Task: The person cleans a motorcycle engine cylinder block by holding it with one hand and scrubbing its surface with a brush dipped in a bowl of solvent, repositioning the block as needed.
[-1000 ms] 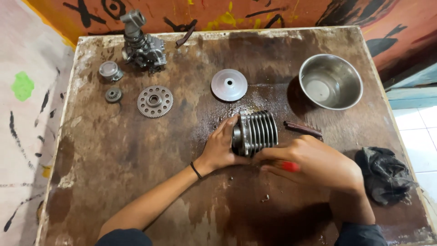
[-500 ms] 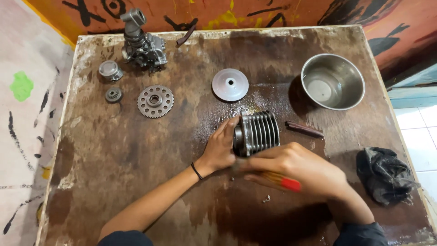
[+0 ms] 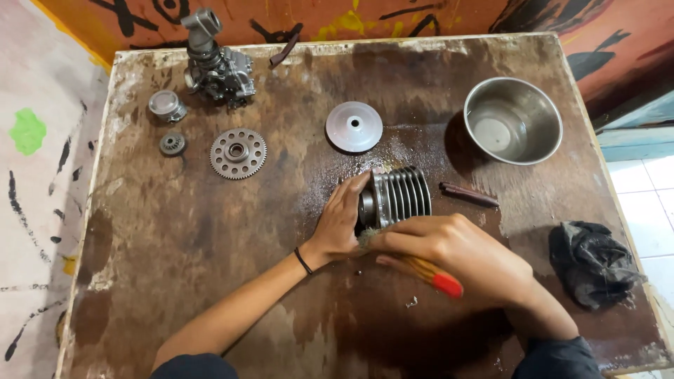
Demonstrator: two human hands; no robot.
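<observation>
Two hands work at one finned cylinder [image 3: 400, 198], which lies on its side near the middle of the table [image 3: 175, 267]. My left hand [image 3: 340, 221] is pressed against the cylinder's open end, fingers flat and together, steadying it. My right hand [image 3: 449, 253] is closed around a brush [image 3: 421, 270] with a wooden handle and red tip; its bristles touch the cylinder's lower front edge. One steel bowl [image 3: 514, 121] stands well apart at the far right; it holds nothing I can make out. A dark rod [image 3: 469, 195] lies just right of the cylinder. A black rag [image 3: 590, 263] sits near the right edge. A disc [image 3: 354, 127], a gear [image 3: 238, 153] and a carburetor [image 3: 214, 63] lie farther back.
</observation>
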